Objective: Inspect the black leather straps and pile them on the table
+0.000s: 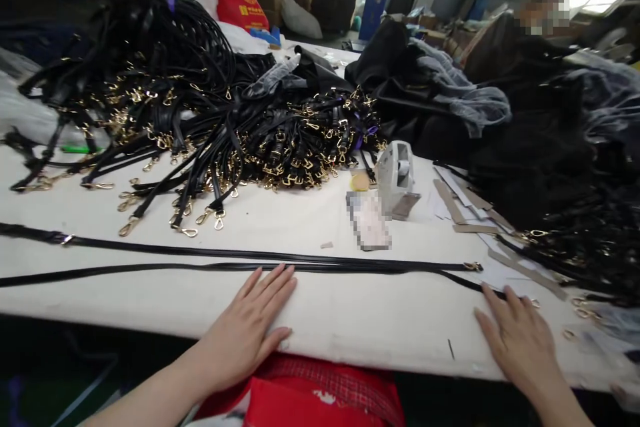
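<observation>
Two lengths of black strap run side by side across the white table. The far strap (200, 251) has a gold buckle (67, 239) at the left and gold hardware (473, 267) at its right end. My left hand (250, 323) lies flat on the table, its fingertips at the edge of the near strap (150, 267). My right hand (523, 337) rests at that strap's right end, fingers stretched out over or against it. A gold clasp (535, 303) shows just past the right fingertips. Whether the right fingers press on the strap is hard to make out.
Heaped black straps with gold clasps (295, 160) cover the table's far side. A white tape dispenser (397, 173) stands beside a blurred flat object (369, 220). Paper and card strips (463, 203) lie at right near a dark pile (530, 147). Another person (525, 53) is behind it.
</observation>
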A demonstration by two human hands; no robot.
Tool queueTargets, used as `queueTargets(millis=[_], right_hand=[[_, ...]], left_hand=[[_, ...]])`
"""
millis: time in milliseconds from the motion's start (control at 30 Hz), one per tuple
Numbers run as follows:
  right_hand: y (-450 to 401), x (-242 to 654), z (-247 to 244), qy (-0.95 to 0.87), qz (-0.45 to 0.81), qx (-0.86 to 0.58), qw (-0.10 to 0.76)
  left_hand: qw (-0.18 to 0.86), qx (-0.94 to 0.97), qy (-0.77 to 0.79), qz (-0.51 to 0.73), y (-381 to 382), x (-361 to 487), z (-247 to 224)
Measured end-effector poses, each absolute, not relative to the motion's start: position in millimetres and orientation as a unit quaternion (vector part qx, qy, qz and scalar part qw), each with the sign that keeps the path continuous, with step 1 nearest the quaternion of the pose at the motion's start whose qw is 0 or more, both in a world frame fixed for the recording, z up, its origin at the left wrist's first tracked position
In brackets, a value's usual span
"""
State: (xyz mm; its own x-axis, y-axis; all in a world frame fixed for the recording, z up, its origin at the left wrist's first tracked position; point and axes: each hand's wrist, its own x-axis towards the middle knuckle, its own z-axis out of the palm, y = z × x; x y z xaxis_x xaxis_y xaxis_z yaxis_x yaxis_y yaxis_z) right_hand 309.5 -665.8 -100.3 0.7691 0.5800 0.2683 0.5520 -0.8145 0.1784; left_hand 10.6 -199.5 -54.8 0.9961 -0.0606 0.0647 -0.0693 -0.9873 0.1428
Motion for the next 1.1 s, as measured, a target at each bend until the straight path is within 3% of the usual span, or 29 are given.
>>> queueTargets(millis=[400, 800, 1100], right_hand=[[-662.8, 318.8, -111.6, 0.324, 0.151, 0.934, 0.014], [-592.1, 288.6, -94.6, 0.328, 0.123, 0.936, 0.02], [-526.1, 265.6, -84.1, 0.419, 0.11, 0.901, -0.004]], left_hand=[[0.06, 0.996, -0.021, 0.06, -193.3, 9.5, -57.2], [0.024, 0.997, -0.029, 0.063, -191.9, 9.7, -58.5], [0.071, 0.997, -0.019, 0.036, -192.7, 9.9, -56.1]])
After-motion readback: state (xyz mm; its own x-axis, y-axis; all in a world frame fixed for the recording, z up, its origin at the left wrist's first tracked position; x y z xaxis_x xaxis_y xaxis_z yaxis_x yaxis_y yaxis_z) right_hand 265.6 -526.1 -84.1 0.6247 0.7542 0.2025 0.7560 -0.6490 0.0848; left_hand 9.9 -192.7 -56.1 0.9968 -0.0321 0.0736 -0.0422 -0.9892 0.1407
